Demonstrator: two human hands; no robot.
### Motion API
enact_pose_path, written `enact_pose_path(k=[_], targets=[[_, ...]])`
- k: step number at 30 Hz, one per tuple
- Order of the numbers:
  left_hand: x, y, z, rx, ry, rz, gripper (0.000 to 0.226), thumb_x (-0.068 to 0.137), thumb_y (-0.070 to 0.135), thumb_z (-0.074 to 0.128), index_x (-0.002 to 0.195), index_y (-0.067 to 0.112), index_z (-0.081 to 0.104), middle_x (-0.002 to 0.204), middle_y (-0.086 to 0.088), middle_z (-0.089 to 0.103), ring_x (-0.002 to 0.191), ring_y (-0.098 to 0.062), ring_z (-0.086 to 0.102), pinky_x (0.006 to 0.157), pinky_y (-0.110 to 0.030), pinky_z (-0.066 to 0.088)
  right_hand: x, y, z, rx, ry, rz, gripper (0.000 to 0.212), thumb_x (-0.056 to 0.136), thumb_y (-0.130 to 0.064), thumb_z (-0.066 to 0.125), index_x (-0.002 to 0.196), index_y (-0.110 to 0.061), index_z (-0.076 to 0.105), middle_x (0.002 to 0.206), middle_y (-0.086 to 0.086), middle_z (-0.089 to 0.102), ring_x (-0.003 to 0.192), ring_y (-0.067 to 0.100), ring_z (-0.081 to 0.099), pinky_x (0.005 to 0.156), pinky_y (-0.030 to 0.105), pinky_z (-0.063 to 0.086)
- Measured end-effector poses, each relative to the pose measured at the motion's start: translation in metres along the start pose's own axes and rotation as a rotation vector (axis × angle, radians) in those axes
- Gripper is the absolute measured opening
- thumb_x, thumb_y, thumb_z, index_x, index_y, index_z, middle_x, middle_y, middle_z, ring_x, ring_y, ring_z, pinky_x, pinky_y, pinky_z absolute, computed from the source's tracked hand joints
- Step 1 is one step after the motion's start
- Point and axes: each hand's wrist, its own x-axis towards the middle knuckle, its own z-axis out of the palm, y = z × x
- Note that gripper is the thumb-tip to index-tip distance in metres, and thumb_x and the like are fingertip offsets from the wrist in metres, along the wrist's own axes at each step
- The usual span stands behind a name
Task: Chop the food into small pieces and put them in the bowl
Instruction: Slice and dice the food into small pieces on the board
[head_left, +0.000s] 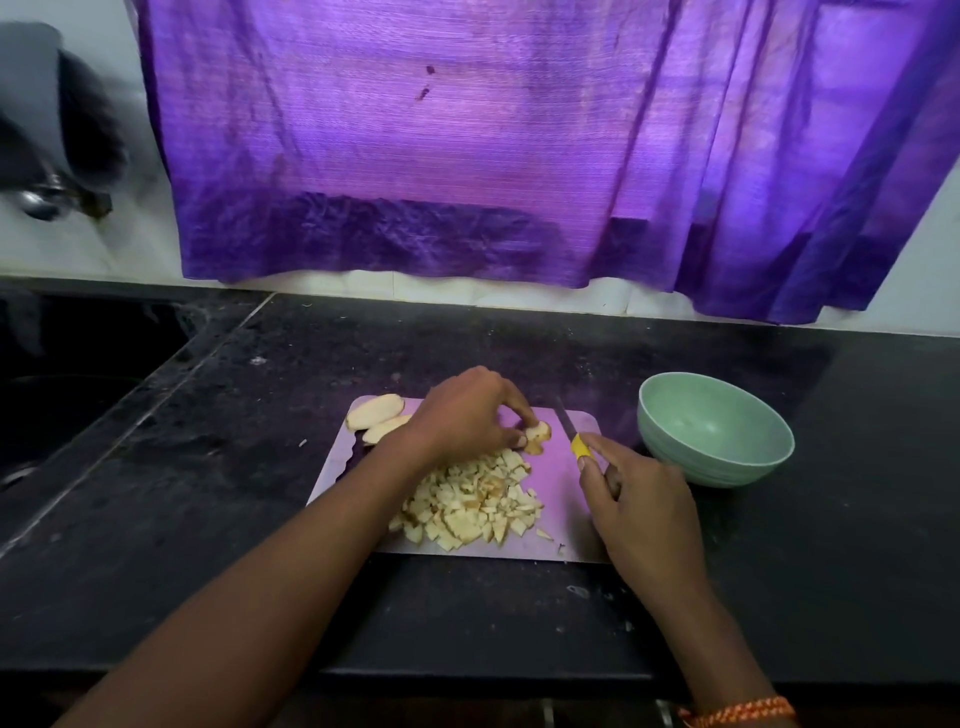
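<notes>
A pale cutting board (561, 467) lies on the black counter. On its near half sits a heap of small chopped pale pieces (478, 506). Two larger uncut slices (376, 413) lie at the board's far left corner. My left hand (467, 415) pinches a small chunk of the food (537, 432) against the board's far side. My right hand (639, 506) grips a knife with a yellow handle (577, 446); its blade (565, 418) points away from me, just right of the chunk. A green bowl (727, 467) stands to the right of the board, with nothing visible inside.
A dark sink (62, 384) is set into the counter (260, 519) at the left. A purple curtain (519, 156) hangs over the white wall behind. A blurred dark object with a metal part (41, 197) sits at the upper left.
</notes>
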Motion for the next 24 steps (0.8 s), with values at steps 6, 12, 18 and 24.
enact_pose_path(k=[6, 12, 18, 24], targets=[[0.004, 0.005, 0.014, 0.231, 0.150, 0.019, 0.030, 0.089, 0.054, 0.079, 0.115, 0.039, 0.082, 0.119, 0.018, 0.077, 0.111, -0.010, 0.061, 0.082, -0.035, 0.056, -0.003, -0.006, 0.000, -0.061, -0.086, -0.052, 0.044, 0.090, -0.047, 0.043, 0.130, -0.035, 0.059, 0.080, 0.005, 0.070, 0.073, 0.032, 0.064, 0.064, 0.043, 0.055], [0.007, 0.006, 0.023, 0.259, 0.198, 0.001, 0.035, 0.087, 0.063, 0.078, 0.110, 0.038, 0.084, 0.115, 0.019, 0.078, 0.103, -0.008, 0.067, 0.081, -0.036, 0.060, -0.003, -0.008, 0.000, -0.174, -0.169, -0.075, 0.040, 0.097, -0.038, 0.045, 0.135, -0.039, 0.054, 0.086, 0.010, 0.067, 0.080, 0.036, 0.061, 0.064, 0.041, 0.047], [0.009, 0.006, 0.028, 0.227, 0.203, -0.029, 0.033, 0.086, 0.063, 0.079, 0.107, 0.037, 0.085, 0.111, 0.019, 0.079, 0.097, -0.008, 0.069, 0.077, -0.037, 0.062, 0.000, -0.016, -0.001, -0.187, -0.160, -0.081, 0.037, 0.098, -0.035, 0.047, 0.133, -0.036, 0.058, 0.094, 0.009, 0.067, 0.087, 0.033, 0.060, 0.064, 0.037, 0.034], [0.007, 0.010, 0.029, 0.252, 0.225, -0.041, 0.034, 0.088, 0.063, 0.077, 0.107, 0.036, 0.085, 0.110, 0.018, 0.079, 0.092, -0.009, 0.070, 0.073, -0.034, 0.061, -0.008, -0.027, -0.006, -0.191, -0.181, -0.071, 0.036, 0.103, -0.034, 0.046, 0.138, -0.035, 0.056, 0.102, 0.007, 0.066, 0.095, 0.030, 0.062, 0.067, 0.034, 0.032]])
